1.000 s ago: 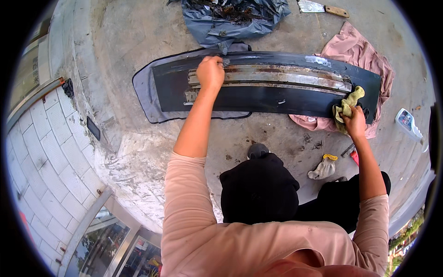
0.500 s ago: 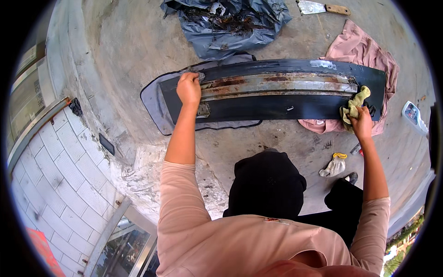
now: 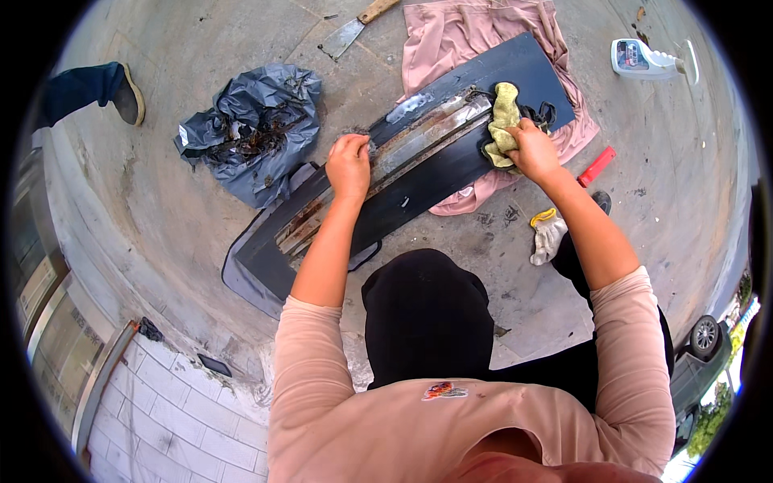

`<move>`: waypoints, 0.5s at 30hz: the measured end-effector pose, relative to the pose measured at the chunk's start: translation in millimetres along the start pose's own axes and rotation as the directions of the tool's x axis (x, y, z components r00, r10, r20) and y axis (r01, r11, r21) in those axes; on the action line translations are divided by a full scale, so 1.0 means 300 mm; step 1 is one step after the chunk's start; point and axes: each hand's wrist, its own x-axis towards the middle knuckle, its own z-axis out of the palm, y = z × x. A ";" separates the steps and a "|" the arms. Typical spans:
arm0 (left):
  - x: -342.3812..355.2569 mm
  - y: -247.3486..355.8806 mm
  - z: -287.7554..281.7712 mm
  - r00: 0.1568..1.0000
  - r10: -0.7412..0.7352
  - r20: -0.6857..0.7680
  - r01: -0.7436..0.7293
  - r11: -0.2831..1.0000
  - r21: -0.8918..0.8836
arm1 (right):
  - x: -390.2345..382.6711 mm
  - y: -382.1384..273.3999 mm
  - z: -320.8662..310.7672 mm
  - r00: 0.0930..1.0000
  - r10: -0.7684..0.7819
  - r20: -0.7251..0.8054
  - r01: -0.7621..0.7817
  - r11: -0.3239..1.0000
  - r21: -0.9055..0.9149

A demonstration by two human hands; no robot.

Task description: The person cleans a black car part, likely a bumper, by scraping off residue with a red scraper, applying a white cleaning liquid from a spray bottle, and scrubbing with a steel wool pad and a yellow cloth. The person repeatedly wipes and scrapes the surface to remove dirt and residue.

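Note:
A long dark panel [image 3: 451, 173] with a rusty metal strip [image 3: 411, 145] along its middle lies slanted on the ground in front of me. My left hand [image 3: 349, 167] is closed over the panel's far side, near the strip's middle. Its fingers pinch a small grey wad like steel wool, mostly hidden by them. My right hand [image 3: 533, 151] grips a crumpled yellow-green cloth [image 3: 505, 113] against the panel by the strip's right end. Black cord-like loops [image 3: 541, 115] lie just beyond the cloth. A whitish smear [image 3: 409, 106] marks the far edge.
Pink fabric [image 3: 439, 36] and a grey mat [image 3: 245, 278] lie under the panel. Nearby are a plastic bag with dark debris [image 3: 270, 165], a scraper [image 3: 346, 36], a spray bottle [image 3: 644, 60], a red-handled tool [image 3: 596, 167] and a glove [image 3: 549, 240]. Another person's shoe [image 3: 127, 98] stands left.
The view has turned, so the panel now slants up to the right. My left hand has moved along the panel from its left end toward the middle. The right hand keeps the cloth.

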 end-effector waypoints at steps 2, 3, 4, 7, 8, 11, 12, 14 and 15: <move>0.146 0.180 0.171 0.969 0.245 -0.016 -0.245 0.969 -0.015 | 0.002 -0.011 0.023 0.999 0.003 -0.033 -0.002 1.000 0.030; 0.224 0.268 0.250 0.945 0.327 0.011 -0.327 0.945 -0.025 | 0.003 -0.016 0.027 0.999 -0.002 -0.032 0.003 0.999 0.041; 0.290 0.337 0.321 0.930 0.366 0.023 -0.366 0.931 0.007 | 0.010 -0.028 0.023 0.999 -0.015 -0.036 0.017 0.998 0.054; 0.301 0.346 0.324 0.913 0.404 0.058 -0.400 0.914 -0.072 | -0.015 0.020 0.033 0.998 -0.011 -0.056 0.017 0.995 0.103; 0.285 0.305 0.269 0.909 0.412 0.054 -0.404 0.907 -0.119 | -0.017 0.039 0.031 0.997 -0.009 -0.072 0.018 0.992 0.123; 0.080 -0.006 -0.005 0.946 0.273 0.175 -0.298 0.944 0.140 | -0.021 0.032 0.009 0.993 -0.016 -0.118 0.037 0.984 0.175; 0.035 -0.064 -0.072 0.960 0.187 0.209 -0.230 0.952 0.201 | -0.024 0.036 0.015 0.992 -0.010 -0.128 0.033 0.984 0.177; 0.047 -0.004 -0.025 0.974 0.164 0.158 -0.199 0.949 0.243 | -0.026 0.048 0.026 0.990 -0.005 -0.142 0.029 0.985 0.168; 0.100 0.081 0.049 0.964 0.221 0.148 -0.246 0.952 0.181 | -0.020 0.049 0.024 0.990 -0.017 -0.137 0.042 0.983 0.179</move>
